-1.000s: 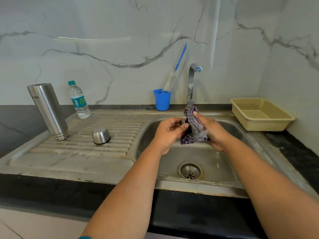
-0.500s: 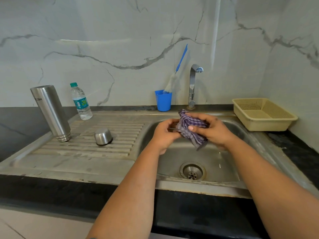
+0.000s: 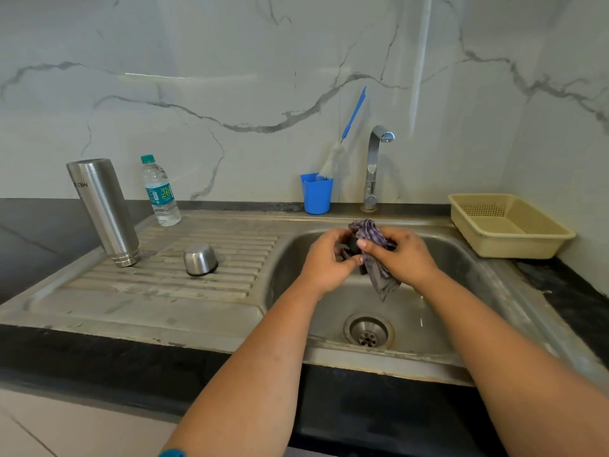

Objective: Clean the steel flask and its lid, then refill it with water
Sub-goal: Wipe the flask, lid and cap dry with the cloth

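Both hands (image 3: 329, 258) (image 3: 405, 258) grip a checked cloth (image 3: 370, 234) around a dark stopper (image 3: 351, 249); flask (image 3: 105, 209) and cap (image 3: 200, 258) wait, unfilled.

Steel drainboard (image 3: 138, 301) carries inverted flask (image 3: 104, 211), cap (image 3: 200, 258), and water bottle (image 3: 160, 191).

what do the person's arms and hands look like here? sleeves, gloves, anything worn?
Both forearms are bare from the lower frame edge to the wrists: no sleeves in view. The left hand and right hand are bare too, with no gloves; no rings or watch can be made out. The only worn item visible is a sliver of a teal-blue band at the bottom edge on the left arm; what it is cannot be told.
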`<act>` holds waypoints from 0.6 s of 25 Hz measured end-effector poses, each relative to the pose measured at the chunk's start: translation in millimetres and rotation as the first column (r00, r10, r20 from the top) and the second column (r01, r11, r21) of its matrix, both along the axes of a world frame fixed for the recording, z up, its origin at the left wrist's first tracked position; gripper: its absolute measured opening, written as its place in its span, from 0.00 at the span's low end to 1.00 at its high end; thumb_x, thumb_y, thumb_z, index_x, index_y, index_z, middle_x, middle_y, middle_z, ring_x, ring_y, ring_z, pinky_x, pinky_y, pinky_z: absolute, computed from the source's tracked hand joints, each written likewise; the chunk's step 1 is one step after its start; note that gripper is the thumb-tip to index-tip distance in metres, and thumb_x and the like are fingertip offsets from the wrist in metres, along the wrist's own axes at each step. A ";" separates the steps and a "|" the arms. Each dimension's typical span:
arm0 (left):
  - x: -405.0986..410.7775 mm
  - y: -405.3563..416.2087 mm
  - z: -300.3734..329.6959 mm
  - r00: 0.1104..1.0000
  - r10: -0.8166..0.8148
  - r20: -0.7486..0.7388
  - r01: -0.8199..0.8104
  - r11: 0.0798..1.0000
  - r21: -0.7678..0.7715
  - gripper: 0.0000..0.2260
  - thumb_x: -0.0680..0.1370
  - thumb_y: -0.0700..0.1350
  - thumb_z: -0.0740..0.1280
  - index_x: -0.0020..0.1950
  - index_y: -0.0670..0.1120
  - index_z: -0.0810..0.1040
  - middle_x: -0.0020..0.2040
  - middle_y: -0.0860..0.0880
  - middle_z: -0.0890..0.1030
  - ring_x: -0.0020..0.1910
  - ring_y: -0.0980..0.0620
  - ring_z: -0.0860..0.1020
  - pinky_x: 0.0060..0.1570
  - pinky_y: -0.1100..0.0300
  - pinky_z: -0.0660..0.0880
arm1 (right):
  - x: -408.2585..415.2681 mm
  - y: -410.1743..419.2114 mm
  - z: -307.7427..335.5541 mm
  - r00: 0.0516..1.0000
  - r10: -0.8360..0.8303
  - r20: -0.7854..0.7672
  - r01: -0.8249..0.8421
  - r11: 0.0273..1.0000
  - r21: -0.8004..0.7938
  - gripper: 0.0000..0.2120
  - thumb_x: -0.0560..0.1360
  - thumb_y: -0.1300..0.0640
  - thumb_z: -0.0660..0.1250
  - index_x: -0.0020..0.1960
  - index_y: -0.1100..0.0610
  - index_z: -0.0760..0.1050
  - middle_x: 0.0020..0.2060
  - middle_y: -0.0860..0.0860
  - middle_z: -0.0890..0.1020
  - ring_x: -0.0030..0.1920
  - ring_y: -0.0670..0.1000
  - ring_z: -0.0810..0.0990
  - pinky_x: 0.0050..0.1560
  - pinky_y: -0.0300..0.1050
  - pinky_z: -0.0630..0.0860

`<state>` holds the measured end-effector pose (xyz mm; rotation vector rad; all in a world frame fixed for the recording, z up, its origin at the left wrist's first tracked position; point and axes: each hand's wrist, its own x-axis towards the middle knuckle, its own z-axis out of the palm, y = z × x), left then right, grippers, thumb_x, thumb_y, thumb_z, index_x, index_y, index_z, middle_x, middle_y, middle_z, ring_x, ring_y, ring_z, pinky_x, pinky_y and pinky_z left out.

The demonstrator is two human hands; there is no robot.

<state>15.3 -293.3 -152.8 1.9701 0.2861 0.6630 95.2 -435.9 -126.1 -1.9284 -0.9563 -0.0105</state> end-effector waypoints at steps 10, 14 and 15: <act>0.4 0.4 11.8 0.966 -0.119 0.230 0.246 0.701 -0.669 0.15 0.75 0.30 0.69 0.59 0.43 0.75 0.57 0.42 0.79 0.55 0.46 0.81 0.53 0.53 0.80 | 14.3 -14.7 -0.3 0.980 -0.167 -0.110 0.170 0.985 0.024 0.16 0.75 0.45 0.68 0.60 0.49 0.78 0.50 0.50 0.82 0.52 0.50 0.79 0.51 0.42 0.72; -1.4 -3.7 5.5 0.978 -0.093 0.186 0.172 0.862 -0.478 0.22 0.69 0.31 0.76 0.59 0.44 0.77 0.56 0.45 0.82 0.56 0.48 0.81 0.57 0.55 0.79 | 3.5 -8.3 5.2 0.989 0.071 -0.127 -0.050 0.985 0.164 0.14 0.74 0.54 0.71 0.59 0.50 0.78 0.51 0.47 0.82 0.54 0.46 0.80 0.57 0.43 0.76; -1.9 -0.5 4.6 0.977 -0.077 0.198 0.158 0.886 -0.436 0.22 0.67 0.31 0.77 0.58 0.45 0.78 0.55 0.46 0.83 0.56 0.49 0.81 0.58 0.54 0.78 | 3.6 -9.5 8.6 0.990 0.110 -0.082 -0.098 0.985 0.141 0.14 0.74 0.58 0.71 0.59 0.50 0.78 0.52 0.46 0.82 0.54 0.45 0.79 0.57 0.42 0.76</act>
